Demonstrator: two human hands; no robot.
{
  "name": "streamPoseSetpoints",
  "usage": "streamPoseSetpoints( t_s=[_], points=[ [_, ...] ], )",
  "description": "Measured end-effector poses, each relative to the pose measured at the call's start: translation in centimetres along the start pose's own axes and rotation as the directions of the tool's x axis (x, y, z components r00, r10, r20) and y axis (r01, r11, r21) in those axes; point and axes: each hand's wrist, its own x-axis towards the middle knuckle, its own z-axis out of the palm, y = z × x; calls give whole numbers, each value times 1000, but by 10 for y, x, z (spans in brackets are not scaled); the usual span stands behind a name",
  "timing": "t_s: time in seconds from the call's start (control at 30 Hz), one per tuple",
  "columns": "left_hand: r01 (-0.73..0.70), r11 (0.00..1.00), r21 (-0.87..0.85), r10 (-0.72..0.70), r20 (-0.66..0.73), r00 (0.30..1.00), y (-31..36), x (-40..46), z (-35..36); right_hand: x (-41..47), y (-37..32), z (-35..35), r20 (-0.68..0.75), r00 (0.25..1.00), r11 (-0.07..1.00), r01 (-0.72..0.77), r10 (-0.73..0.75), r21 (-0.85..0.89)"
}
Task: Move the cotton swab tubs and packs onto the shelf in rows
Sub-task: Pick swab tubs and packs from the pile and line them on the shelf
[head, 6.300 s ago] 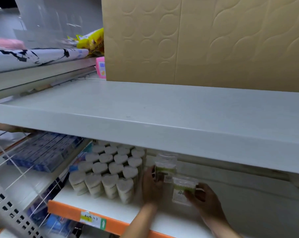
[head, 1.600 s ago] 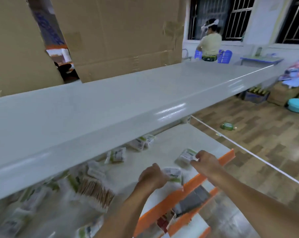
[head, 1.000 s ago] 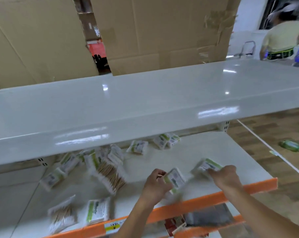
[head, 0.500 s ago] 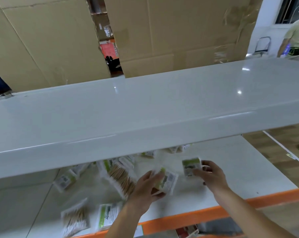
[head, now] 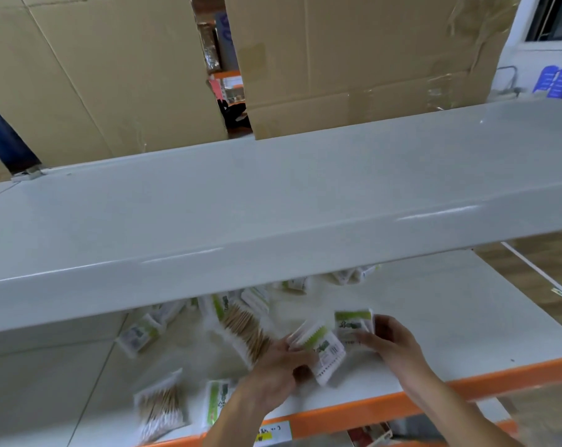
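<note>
Both green-and-white swab packs shifted leftward, left hand gripping one, right hand another.

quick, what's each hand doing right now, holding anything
Left hand: fingers grip a cotton swab pack.
Right hand: fingers hold another swab pack, upright on the shelf.

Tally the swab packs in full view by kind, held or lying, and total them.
Clear plastic packs of wooden-stick swabs, lying: 2
Green-labelled white plastic packs, lying: 2
Green-labelled white plastic packs, held: 2, one in the left hand, one in the right hand
Total: 6; blurred packs half hidden under the upper white shelf are uncounted.
</note>
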Motion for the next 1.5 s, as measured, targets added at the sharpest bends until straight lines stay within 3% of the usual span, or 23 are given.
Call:
streamPoseSetpoints(
  t_s=[0.13, 0.27, 0.5, 0.63, 0.87, 1.17, 1.5],
  points=[
    [-39, 997, 63, 44, -80, 996, -5, -3, 1, 2, 4, -3, 28, 1000, 999, 7, -6, -43],
    [-37, 956, 289, 117, -263, 958, 1, -18, 1, 6, 2, -5, 59, 998, 994, 1, 6, -111],
    [-189, 935, 299, 294, -360, 886, 16, -56, -2, 11, -16, 3, 211, 977, 983, 25, 14, -182],
    [-253, 914, 316, 378, -442, 814, 22, -76, -9, 9, -28, 23, 327, 945, 974, 93, -21, -207],
    [-192, 912, 362, 395, -650, 649, 19, -119, -29, 2, -44, 68, 457, 887, 955, 190, -67, -229],
    [-213, 900, 381, 435, -744, 506, 24, -183, -58, -18, -52, 142, 628, 777, 935, 255, -47, -245],
    [-284, 889, 360, 453, -785, 423, 30, -263, -110, -63, -58, 238, 742, 668, 916, 327, -52, -230]
  ],
)
